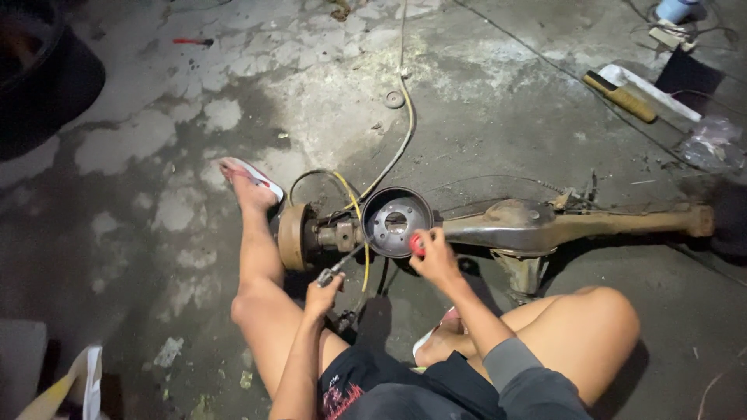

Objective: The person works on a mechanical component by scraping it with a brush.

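I sit on a concrete floor in front of a rusty rear axle [560,225] lying across it. My left hand [325,294] grips a metal air gun [336,271] with a yellow hose [364,233], its nozzle aimed at the round backing plate [395,221]. My right hand [434,258] is closed on a small red object [417,246] at the plate's lower right edge. A brake drum [294,236] with its hub shaft lies just left of the plate.
A hose [406,117] runs away up the floor past a small ring [394,99]. A brush with a yellow handle [621,96] lies on a white sheet at the upper right. A dark tyre [39,78] is at the upper left. My legs bracket the axle.
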